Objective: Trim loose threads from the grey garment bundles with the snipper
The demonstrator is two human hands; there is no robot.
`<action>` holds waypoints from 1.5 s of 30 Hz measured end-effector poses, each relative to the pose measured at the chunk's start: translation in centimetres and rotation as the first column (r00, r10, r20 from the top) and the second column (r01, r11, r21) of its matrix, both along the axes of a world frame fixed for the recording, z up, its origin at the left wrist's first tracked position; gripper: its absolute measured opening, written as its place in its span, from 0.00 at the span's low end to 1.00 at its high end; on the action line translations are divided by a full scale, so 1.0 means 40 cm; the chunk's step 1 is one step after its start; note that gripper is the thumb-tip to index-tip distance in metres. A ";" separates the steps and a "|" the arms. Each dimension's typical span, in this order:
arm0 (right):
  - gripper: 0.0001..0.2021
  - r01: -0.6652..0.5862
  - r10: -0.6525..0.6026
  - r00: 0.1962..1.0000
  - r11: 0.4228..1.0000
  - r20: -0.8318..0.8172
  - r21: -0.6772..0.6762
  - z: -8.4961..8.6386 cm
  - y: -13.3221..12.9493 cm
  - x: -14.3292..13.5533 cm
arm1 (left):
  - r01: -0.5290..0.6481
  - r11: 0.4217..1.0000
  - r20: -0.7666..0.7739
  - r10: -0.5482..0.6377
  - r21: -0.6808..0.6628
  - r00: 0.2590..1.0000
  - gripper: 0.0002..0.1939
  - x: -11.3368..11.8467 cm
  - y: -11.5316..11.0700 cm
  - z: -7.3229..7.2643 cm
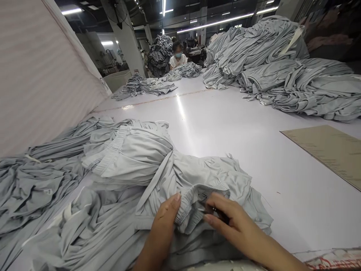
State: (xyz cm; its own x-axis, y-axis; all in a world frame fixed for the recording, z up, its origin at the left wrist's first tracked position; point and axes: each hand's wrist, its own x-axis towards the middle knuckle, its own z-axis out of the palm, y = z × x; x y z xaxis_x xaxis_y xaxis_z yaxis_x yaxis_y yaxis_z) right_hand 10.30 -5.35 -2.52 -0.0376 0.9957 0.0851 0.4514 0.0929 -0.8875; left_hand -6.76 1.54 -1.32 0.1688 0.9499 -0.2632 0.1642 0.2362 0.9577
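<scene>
A light grey garment [203, 169] with a gathered elastic band lies in front of me. My left hand [166, 216] grips the edge of that band, thumb on top and fingers hidden beneath the cloth. Just right of the opening, my right hand [225, 214] is curled round a small dark tool [221, 215], possibly thread snips, mostly hidden in the palm. Its fingertips are at the band's inner side; whether they pinch the cloth I cannot tell. Another light grey piece with an elastic band [135, 150] lies bunched just beyond the left hand.
More grey garments [36, 192] spread over the left of the white table [225, 124]. Tall grey heaps [262, 49] stand back right, smaller piles [143, 86] at the far end. A brown board [327, 150] lies at right. Pink fabric [47, 75] hangs left; a masked person [178, 58] is beyond.
</scene>
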 end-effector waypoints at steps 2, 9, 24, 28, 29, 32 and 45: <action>0.11 -0.069 0.069 0.998 0.998 0.002 -0.013 0.017 -0.004 -0.013 | 0.023 1.000 -0.028 -0.024 -0.009 0.999 0.18 0.001 -0.008 0.009; 0.10 -0.116 0.120 0.971 0.993 0.207 -0.032 0.032 0.005 -0.023 | 0.396 0.916 -0.020 -0.396 0.059 0.918 0.22 -0.012 0.006 0.015; 0.18 0.437 -0.402 0.892 0.885 0.206 -0.163 -0.087 0.044 0.138 | 0.283 0.861 -0.677 0.092 0.422 0.730 0.23 -0.152 0.099 0.012; 0.14 0.404 -0.366 0.908 0.892 0.202 -0.202 -0.105 0.040 0.166 | 0.300 0.906 -0.799 0.064 0.298 0.598 0.20 -0.248 0.171 -0.012; 0.15 0.387 -0.355 0.917 0.901 0.180 -0.196 -0.094 0.041 0.166 | 0.284 0.927 -0.741 -0.010 0.245 0.671 0.18 -0.250 0.177 -0.005; 0.18 0.314 -0.307 0.949 0.936 0.068 -0.158 -0.024 0.056 0.143 | 0.126 0.980 -0.281 -0.079 0.155 0.956 0.16 -0.176 0.151 0.031; 0.15 0.292 -0.299 0.931 0.954 -0.209 -0.065 -0.008 0.046 0.069 | -0.057 0.638 -0.375 0.520 0.768 0.767 0.21 -0.184 0.374 0.350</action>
